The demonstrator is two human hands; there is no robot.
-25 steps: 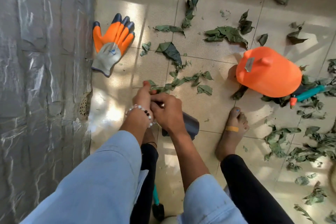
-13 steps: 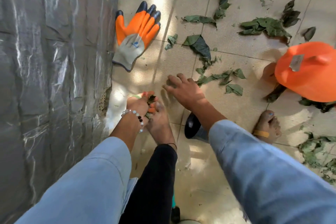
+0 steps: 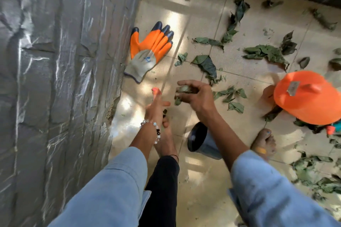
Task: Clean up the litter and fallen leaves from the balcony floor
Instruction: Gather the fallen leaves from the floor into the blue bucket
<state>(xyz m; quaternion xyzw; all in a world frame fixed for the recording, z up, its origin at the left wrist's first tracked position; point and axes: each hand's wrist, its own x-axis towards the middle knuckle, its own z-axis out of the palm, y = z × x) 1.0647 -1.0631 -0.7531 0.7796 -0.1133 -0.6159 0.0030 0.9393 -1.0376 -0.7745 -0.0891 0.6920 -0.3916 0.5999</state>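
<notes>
Green fallen leaves (image 3: 265, 52) lie scattered over the beige tiled floor (image 3: 245, 24). My right hand (image 3: 197, 96) hovers above the floor with its fingers curled round a small bunch of leaves (image 3: 182, 89). My left hand (image 3: 156, 105), with a bead bracelet on the wrist, is just left of it, fingers stretched out and holding nothing. A dark cylindrical container (image 3: 201, 141) lies on its side under my right forearm, its open end facing left.
An orange and grey work glove (image 3: 147, 51) lies flat by the grey stone wall (image 3: 55, 79). An orange plastic dome-shaped object (image 3: 306, 96) sits at right, a teal-handled tool (image 3: 334, 129) beside it. My bare feet stand on the tiles. More leaves lie at lower right.
My right hand has lifted off the floor with leaves gripped in it. My left hand has opened and reached forward. The view has swung back to the right.
</notes>
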